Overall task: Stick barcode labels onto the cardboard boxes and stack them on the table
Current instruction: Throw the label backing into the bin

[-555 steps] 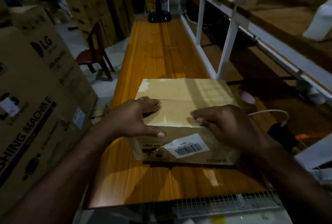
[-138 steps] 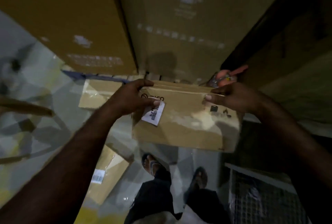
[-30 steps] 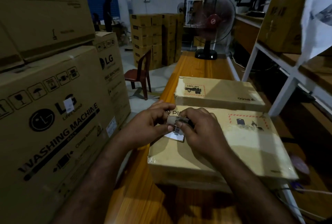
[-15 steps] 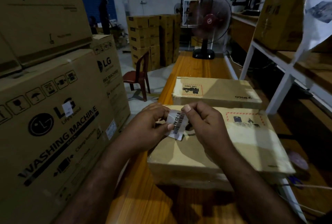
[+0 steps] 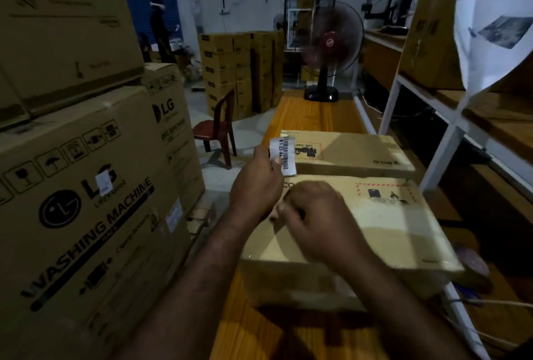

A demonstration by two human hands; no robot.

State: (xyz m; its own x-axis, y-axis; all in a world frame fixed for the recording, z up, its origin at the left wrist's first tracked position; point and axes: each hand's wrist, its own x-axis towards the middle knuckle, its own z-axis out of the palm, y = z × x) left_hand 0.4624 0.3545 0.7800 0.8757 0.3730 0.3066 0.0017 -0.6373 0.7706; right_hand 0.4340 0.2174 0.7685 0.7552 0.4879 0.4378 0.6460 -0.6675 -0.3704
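Two flat cardboard boxes lie on the long orange wooden table (image 5: 314,117). The near box (image 5: 375,230) sits in front of me, the far box (image 5: 352,152) just behind it. My left hand (image 5: 256,183) holds a white barcode label (image 5: 284,155) upright between thumb and fingers, lifted over the near box's far left corner. My right hand (image 5: 314,218) rests on the near box's top left area, fingers curled on a small white scrap, likely the label's backing; most of it is hidden.
Large LG washing-machine cartons (image 5: 80,186) stand close on the left. A red chair (image 5: 219,131) and stacked cartons (image 5: 239,71) are beyond. A pedestal fan (image 5: 328,48) stands at the table's far end. White shelving (image 5: 450,117) runs along the right. A person (image 5: 158,33) stands far back.
My hands have parted: the left has lifted the barcode label up and away, and the right has dropped onto the near box's top.
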